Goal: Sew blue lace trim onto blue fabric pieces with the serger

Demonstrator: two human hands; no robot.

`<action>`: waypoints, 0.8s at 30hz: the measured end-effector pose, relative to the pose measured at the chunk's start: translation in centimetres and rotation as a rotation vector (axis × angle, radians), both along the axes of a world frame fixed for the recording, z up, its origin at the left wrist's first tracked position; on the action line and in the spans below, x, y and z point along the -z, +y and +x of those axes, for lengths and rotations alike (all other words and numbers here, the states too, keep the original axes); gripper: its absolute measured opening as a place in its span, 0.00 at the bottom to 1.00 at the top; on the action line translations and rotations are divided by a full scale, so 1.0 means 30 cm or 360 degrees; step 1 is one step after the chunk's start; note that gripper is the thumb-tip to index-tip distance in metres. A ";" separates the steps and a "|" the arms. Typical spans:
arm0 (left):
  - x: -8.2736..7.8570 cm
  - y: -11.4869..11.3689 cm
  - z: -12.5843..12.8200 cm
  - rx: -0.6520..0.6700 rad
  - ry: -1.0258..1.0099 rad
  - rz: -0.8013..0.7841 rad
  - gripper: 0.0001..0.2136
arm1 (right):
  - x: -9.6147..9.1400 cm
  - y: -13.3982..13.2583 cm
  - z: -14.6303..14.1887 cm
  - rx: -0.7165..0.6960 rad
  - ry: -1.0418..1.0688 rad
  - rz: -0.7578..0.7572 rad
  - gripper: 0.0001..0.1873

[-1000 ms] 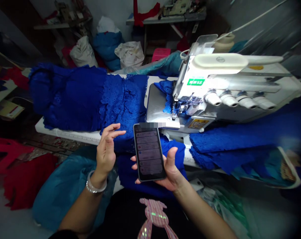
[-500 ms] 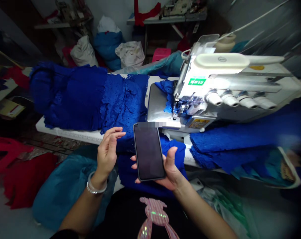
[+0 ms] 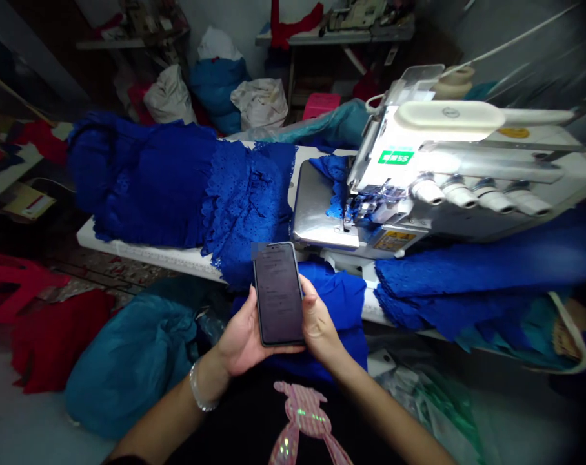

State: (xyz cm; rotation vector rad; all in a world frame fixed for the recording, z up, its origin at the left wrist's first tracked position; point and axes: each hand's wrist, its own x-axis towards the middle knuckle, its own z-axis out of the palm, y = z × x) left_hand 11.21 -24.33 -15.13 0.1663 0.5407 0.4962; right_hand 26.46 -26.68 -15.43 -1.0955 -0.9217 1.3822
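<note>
A dark smartphone point(image 3: 279, 297) is held upright in front of me, with faint lines of text on its dim screen. My left hand point(image 3: 242, 339) cradles it from the left and below, the thumb along its side and the fingers hidden behind it. On the right edge, my right hand point(image 3: 318, 323) is closed against the phone, its thumb bent near the screen. Beyond the phone, blue eyelet fabric point(image 3: 247, 200) lies piled on the white sewing table point(image 3: 150, 255). A piece of blue fabric sits at the needle area of the white sewing machine point(image 3: 438, 161).
More blue fabric point(image 3: 467, 278) is stacked at the right. A teal sack point(image 3: 133, 355) and red cloth point(image 3: 60, 336) lie at the lower left, near a red plastic stool point(image 3: 17, 287). Behind the table stand white sacks point(image 3: 261, 103) and another sewing table point(image 3: 332, 37).
My left hand, free and raised beside the phone before, has come in under it and now holds it. The phone has shifted slightly left, and faint text now shows on its screen.
</note>
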 end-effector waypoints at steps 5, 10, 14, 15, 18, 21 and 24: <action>0.006 0.009 -0.026 0.0051 -0.0171 0.0028 0.32 | 0.000 -0.002 0.030 -0.0057 -0.0672 0.0226 0.39; -0.005 0.012 -0.037 0.0042 -0.0178 0.0062 0.33 | -0.014 0.020 0.057 -0.0149 -0.0685 0.0225 0.30; 0.000 0.008 -0.046 -0.0012 -0.0035 0.0123 0.31 | -0.010 0.022 0.042 -0.0180 -0.0398 0.0069 0.27; 0.003 0.006 -0.050 -0.0016 -0.0014 0.0131 0.31 | -0.007 0.022 0.036 -0.0173 -0.0343 0.0035 0.28; 0.015 -0.002 -0.061 -0.0012 -0.0013 0.0123 0.31 | -0.006 0.027 0.023 -0.0067 -0.0449 0.0122 0.33; 0.024 -0.009 -0.068 -0.0005 -0.0023 0.0089 0.31 | -0.026 0.042 0.023 0.0207 -0.1092 0.0585 0.33; 0.025 -0.012 -0.071 -0.0024 -0.0072 0.0075 0.30 | -0.056 0.061 0.028 0.0338 -0.1674 0.1014 0.27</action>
